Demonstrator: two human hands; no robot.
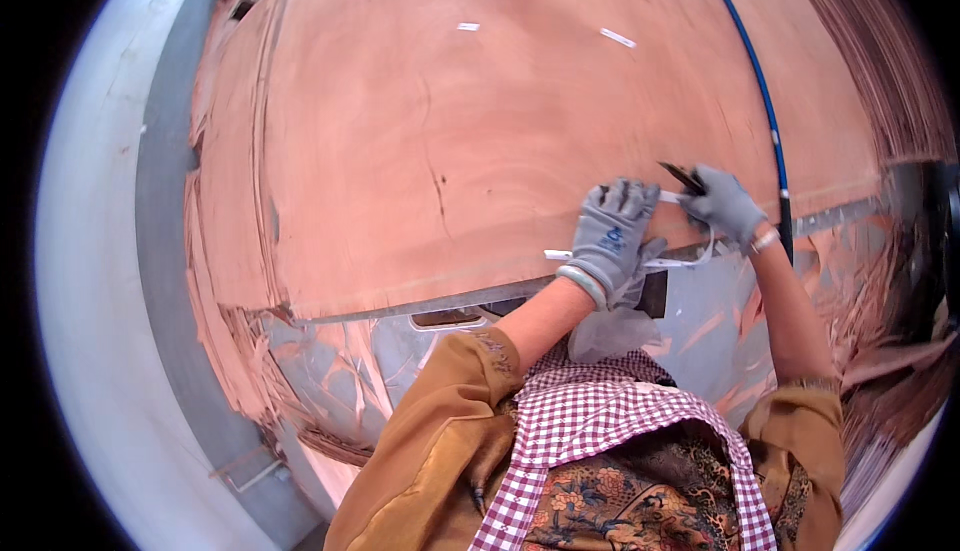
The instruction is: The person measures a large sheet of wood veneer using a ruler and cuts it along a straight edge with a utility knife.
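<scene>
A large pinkish-brown wood veneer sheet (400, 151) lies before me, with a dark crack running down its middle. My left hand (610, 236), in a grey glove, lies over the sheet near its front edge, fingers stretched forward. Just beyond its fingertips shows a short end of a white tape strip (672, 197). My right hand (728, 207), also gloved, is closed around a dark, narrow pointed tool (683, 178); whether it is a knife or scissors cannot be made out. A loop of white tape (680, 263) hangs below the right hand toward the left wrist.
Two small white tape pieces (617, 38) (468, 27) lie farther up the sheet. A blue hose (755, 71) crosses at the right. Torn veneer scraps (340, 371) litter the area below the front edge. Stacked veneer (870, 51) rises at the far right.
</scene>
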